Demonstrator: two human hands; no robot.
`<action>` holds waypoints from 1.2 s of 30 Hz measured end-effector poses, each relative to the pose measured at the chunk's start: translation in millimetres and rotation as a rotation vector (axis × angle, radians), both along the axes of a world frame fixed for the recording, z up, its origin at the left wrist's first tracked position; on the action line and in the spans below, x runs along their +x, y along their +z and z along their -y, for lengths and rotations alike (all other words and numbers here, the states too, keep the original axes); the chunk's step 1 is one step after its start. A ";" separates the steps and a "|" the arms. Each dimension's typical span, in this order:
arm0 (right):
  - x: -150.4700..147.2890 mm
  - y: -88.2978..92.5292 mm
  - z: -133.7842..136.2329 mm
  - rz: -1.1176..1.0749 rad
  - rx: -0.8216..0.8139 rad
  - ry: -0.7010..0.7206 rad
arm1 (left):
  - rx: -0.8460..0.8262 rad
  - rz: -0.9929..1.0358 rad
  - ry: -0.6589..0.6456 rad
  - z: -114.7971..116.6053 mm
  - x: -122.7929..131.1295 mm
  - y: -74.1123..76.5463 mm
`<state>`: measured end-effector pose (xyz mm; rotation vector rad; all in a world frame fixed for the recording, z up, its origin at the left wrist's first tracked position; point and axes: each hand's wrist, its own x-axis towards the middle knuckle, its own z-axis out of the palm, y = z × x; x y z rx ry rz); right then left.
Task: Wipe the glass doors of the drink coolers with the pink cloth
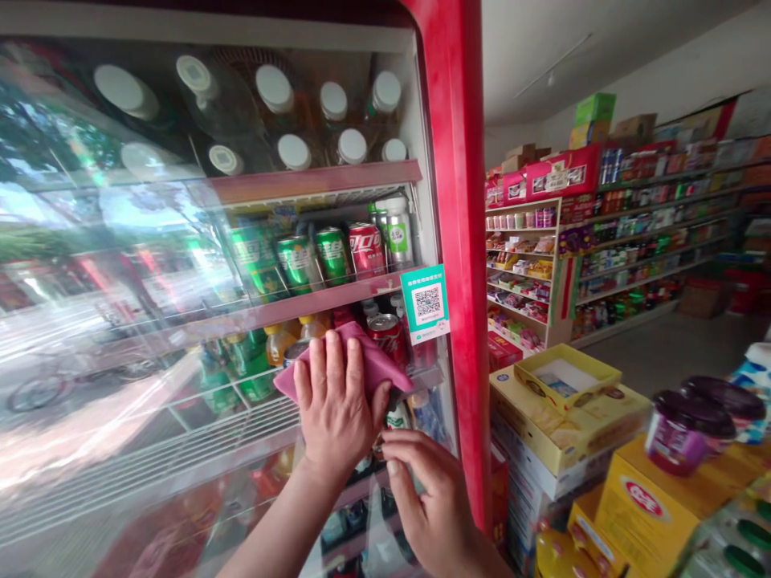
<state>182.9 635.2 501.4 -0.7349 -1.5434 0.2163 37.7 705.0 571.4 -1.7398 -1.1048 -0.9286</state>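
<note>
My left hand (337,405) lies with its fingers stretched out over a folded pink cloth (385,361). It holds the cloth pressed against the glass door (150,321) of a drinks fridge. Lower and to the right, my right hand (430,490) is near the glass, its fingers loosely bent and apart, with nothing visible in them. Through the glass, a red can (385,333) shows just behind the cloth. On the shelf above stand green cans (296,263) and another red can (366,249). A green QR-code sticker (426,303) is right of the cloth.
The fridge's red frame (458,241) rises right of the glass. White-capped bottles (274,90) fill the top shelf. On the right are stacked cartons (560,429), a yellow box (644,506) and dark-lidded tubs (680,433). Stocked store shelves (650,233) stand farther back. Street reflections blur the left glass.
</note>
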 end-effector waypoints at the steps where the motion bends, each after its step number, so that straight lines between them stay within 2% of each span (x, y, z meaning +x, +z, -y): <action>1: 3.2 -3.4 1.3 -0.005 0.007 -0.024 | 0.003 -0.044 -0.014 -1.7 0.0 -8.2; 4: 14.6 -9.0 1.9 -0.015 0.018 -0.080 | -0.013 -0.202 -0.092 -5.1 -2.7 -25.1; 6: 21.8 -10.0 0.9 -0.018 0.017 -0.107 | -0.019 -0.273 -0.122 -7.6 -4.0 -18.0; 8: 26.8 -10.7 0.0 -0.020 0.001 -0.121 | -0.014 -0.304 -0.124 -11.6 -2.5 9.1; 13: 27.8 -13.1 1.5 -0.024 -0.046 -0.107 | 0.011 -0.187 -0.106 -27.1 11.5 116.8; 15: 26.2 -13.6 3.3 -0.012 -0.053 -0.096 | 0.024 -0.132 -0.103 -32.6 17.2 145.6; 16: 25.6 -14.0 4.1 -0.006 -0.056 -0.095 | 0.029 -0.107 -0.103 -34.5 19.5 153.3; 18: 24.6 -15.6 5.0 -0.004 -0.059 -0.099 | 0.039 -0.081 -0.118 -36.3 22.9 156.3; 20: 23.9 -19.0 4.9 -0.008 -0.068 -0.109 | 0.052 -0.086 -0.139 -35.2 24.2 146.0; 22: 22.9 -23.6 4.0 -0.005 -0.074 -0.119 | 0.057 -0.117 -0.126 -31.4 23.5 126.3; 27: 17.1 -33.0 0.2 0.048 -0.063 -0.094 | -0.009 -0.305 -0.076 -18.6 15.1 59.3; 29: 13.4 -34.3 -1.4 0.062 -0.047 -0.081 | -0.027 -0.357 -0.111 -17.5 11.0 45.1; 30: 11.3 -34.5 -2.1 0.068 -0.040 -0.075 | -0.027 -0.368 -0.127 -18.3 9.7 45.5; 32: 7.1 -34.3 -3.2 0.080 -0.037 -0.066 | -0.011 -0.361 -0.135 -22.3 10.3 64.1; 33: 5.0 -34.2 -3.6 0.088 -0.036 -0.061 | 0.003 -0.337 -0.131 -25.0 12.7 81.2; 36: -0.7 -34.7 -4.1 0.101 -0.019 -0.053 | 0.053 -0.173 -0.121 -34.6 29.5 145.5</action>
